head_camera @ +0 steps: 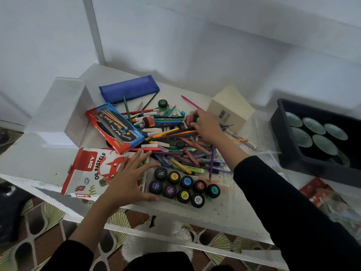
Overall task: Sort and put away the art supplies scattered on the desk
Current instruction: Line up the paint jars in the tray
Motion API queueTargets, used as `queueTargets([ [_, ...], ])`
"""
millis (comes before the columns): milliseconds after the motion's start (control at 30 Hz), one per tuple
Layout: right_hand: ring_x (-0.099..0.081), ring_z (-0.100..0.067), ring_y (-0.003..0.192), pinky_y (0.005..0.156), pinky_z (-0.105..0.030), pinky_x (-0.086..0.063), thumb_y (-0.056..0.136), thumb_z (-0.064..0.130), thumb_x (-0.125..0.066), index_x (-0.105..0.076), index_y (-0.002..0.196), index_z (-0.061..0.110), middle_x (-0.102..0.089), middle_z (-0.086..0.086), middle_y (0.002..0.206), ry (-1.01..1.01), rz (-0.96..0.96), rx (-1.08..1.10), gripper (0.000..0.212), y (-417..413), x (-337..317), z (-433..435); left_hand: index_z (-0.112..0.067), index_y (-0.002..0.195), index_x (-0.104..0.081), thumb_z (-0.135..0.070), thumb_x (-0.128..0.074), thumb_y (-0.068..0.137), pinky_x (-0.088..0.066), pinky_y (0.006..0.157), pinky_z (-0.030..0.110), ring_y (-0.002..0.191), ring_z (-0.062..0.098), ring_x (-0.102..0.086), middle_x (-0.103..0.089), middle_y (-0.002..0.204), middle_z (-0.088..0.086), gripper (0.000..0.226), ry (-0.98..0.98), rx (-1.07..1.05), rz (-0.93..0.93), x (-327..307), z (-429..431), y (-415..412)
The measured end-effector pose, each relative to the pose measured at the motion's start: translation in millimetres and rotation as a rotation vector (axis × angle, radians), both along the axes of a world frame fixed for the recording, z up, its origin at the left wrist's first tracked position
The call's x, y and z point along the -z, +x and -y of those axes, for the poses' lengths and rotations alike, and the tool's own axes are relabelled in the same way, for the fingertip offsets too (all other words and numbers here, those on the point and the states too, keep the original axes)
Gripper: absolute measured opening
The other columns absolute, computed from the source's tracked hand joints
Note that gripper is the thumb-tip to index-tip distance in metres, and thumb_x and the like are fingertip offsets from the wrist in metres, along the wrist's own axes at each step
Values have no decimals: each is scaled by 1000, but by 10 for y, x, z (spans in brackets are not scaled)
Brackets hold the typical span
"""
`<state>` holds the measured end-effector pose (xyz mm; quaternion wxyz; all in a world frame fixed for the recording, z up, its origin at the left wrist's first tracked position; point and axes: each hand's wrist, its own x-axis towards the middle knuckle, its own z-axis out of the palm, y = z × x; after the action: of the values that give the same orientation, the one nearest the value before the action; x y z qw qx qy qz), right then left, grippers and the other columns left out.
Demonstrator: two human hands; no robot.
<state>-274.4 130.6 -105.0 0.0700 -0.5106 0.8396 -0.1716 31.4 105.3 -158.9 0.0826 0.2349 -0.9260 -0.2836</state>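
A heap of pens, pencils and crayons (175, 145) covers the middle of the white desk (39, 163). My right hand (205, 126) reaches into the heap's far side and grips a small jar with a red lid (190, 118). My left hand (127, 177) lies flat with spread fingers on the oil pastels box (88, 173), beside a clear tray of black poster paint jars (183, 185). A red and blue pencil box (115, 128) leans on the heap's left. Behind it lies a blue pencil pouch (129, 88). A green-lidded jar (162, 104) stands at the back.
A cream box with a barcode (228, 108) stands right of the heap. A dark bin holding round lids (316, 137) sits at the far right, with a red packet (314, 189) below it. A white box (62, 112) stands at the left. Patterned floor shows under the desk edge.
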Motion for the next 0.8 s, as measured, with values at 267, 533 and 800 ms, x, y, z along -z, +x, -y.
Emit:
queueTargets([
  [267, -61, -7, 78, 71, -15, -50, 77, 22, -75, -59, 98, 20, -65, 4, 88, -190, 389, -68, 27, 365, -445, -946, -53, 134, -24, -99, -33, 47, 12, 114, 41, 140, -2, 21, 6, 152, -23, 99, -23, 3, 27, 18, 16, -1],
  [533, -59, -4, 83, 73, -18, -51, 70, 15, -80, -63, 99, 33, -60, 15, 101, 257, 494, -217, 38, 562, -590, -1919, -53, 135, -22, -100, -31, 46, 13, 114, 39, 140, -2, 22, 5, 154, -21, 101, -47, 10, 57, 17, 23, -10],
  [800, -62, -10, 70, 68, -21, -54, 65, 18, -85, -57, 89, 37, -52, 7, 93, 179, 476, -30, 41, 857, -346, -2111, -50, 136, -25, -101, -28, 47, 15, 113, 37, 141, 1, 21, 4, 153, -21, 103, -78, 14, 64, 20, 21, -3],
])
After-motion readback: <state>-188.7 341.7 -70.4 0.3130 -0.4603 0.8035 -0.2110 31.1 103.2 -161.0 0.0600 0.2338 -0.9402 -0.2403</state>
